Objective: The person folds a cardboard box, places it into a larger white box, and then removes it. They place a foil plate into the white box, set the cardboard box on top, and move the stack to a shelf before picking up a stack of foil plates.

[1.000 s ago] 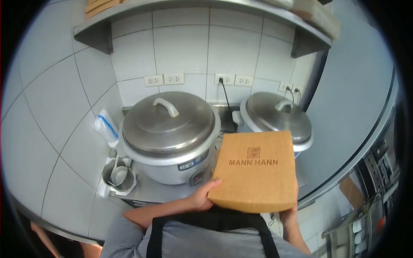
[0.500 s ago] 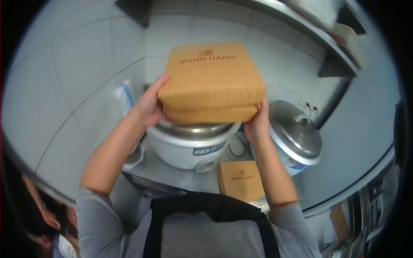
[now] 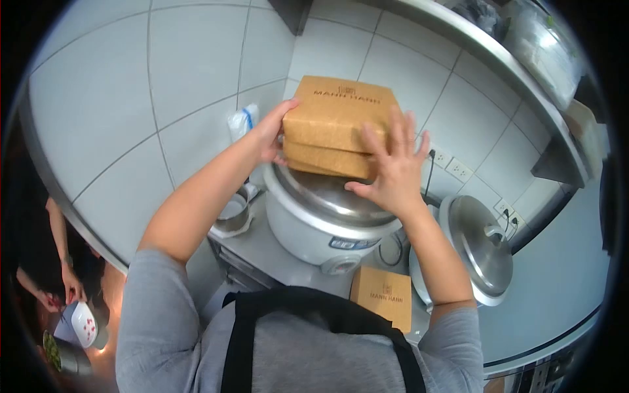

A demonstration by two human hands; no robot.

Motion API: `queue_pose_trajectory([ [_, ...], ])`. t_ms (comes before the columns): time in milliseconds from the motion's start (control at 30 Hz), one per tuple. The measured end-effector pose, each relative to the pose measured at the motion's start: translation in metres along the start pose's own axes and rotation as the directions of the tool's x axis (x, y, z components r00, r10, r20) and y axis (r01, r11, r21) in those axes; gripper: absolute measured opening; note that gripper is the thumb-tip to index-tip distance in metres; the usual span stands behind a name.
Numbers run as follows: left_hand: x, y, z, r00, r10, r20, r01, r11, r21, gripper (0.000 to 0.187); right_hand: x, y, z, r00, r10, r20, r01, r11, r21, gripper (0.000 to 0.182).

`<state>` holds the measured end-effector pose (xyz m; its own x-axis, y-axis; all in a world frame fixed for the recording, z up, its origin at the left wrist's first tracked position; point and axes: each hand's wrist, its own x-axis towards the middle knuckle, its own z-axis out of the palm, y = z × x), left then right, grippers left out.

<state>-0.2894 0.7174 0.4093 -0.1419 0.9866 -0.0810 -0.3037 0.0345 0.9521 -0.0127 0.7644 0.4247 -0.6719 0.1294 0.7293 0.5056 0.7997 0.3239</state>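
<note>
A brown cardboard box (image 3: 327, 124) with MANN HANN printed on its lid is above the metal lid of a large white rice cooker (image 3: 301, 223). My left hand (image 3: 272, 134) grips the box at its left side, thumb on top and fingers at the lower edge. At the box's right front corner is my right hand (image 3: 396, 167), its fingers spread and pointing up. Whether its fingertips touch the box is unclear. A smaller brown box (image 3: 386, 298) with the same print sits on the metal counter to the right of the cooker's dial.
A second rice cooker (image 3: 481, 245) stands at the right. A metal pot (image 3: 232, 213) and a plastic bag (image 3: 242, 121) are at the left. Overhead runs a metal shelf (image 3: 498, 59) holding bags. Another person's hands (image 3: 69, 288) are near a white plate (image 3: 85, 324) at lower left.
My right hand has come off the box's right side and spread its fingers at the front corner. The view has shifted, showing more of the left wall and the pot.
</note>
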Motion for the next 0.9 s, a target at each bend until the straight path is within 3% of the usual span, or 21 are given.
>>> queue_pose_trajectory([
  [67,-0.003,0.0,0.007,0.999,0.052,0.009,-0.051,0.998,-0.038,0.092,0.021,0.008,-0.002,0.99,-0.067,0.126,0.073,0.996,-0.042,0.106],
  [100,0.001,-0.005,0.001,0.996,0.086,0.021,-0.084,0.994,-0.074,0.091,0.026,0.016,0.007,0.984,-0.107,0.143,0.104,0.994,0.029,0.108],
  [167,0.011,-0.013,-0.009,0.982,0.11,0.152,-0.092,0.989,-0.116,0.088,0.027,0.028,0.019,0.972,-0.19,0.141,0.203,0.976,-0.078,0.104],
  [233,0.02,-0.027,-0.008,0.986,0.135,0.099,-0.111,0.97,-0.216,0.086,0.029,0.036,0.017,0.978,-0.16,0.134,0.159,0.987,0.015,0.102],
  [400,0.028,-0.041,-0.001,0.971,0.23,0.057,-0.22,0.964,-0.151,0.084,0.036,0.054,0.008,0.999,-0.025,0.034,0.02,0.99,0.142,0.101],
  [567,0.032,-0.036,0.001,0.98,0.188,0.068,-0.165,0.953,-0.253,0.102,0.035,0.051,-0.005,0.99,-0.129,0.059,0.118,0.98,0.161,0.102],
  [667,0.029,-0.038,0.019,0.971,0.209,-0.118,-0.223,0.967,-0.122,0.105,0.04,0.046,-0.011,0.986,-0.153,0.065,0.139,0.972,0.191,0.102],
  [767,0.038,-0.037,0.019,0.945,0.264,-0.193,-0.284,0.955,-0.086,0.109,0.049,0.046,-0.019,0.977,-0.185,0.105,0.167,0.973,0.159,0.102],
  [900,0.081,-0.06,-0.003,0.906,0.394,-0.157,-0.414,0.902,-0.125,0.101,0.064,0.043,-0.031,0.961,-0.238,0.144,0.224,0.969,0.102,0.101],
])
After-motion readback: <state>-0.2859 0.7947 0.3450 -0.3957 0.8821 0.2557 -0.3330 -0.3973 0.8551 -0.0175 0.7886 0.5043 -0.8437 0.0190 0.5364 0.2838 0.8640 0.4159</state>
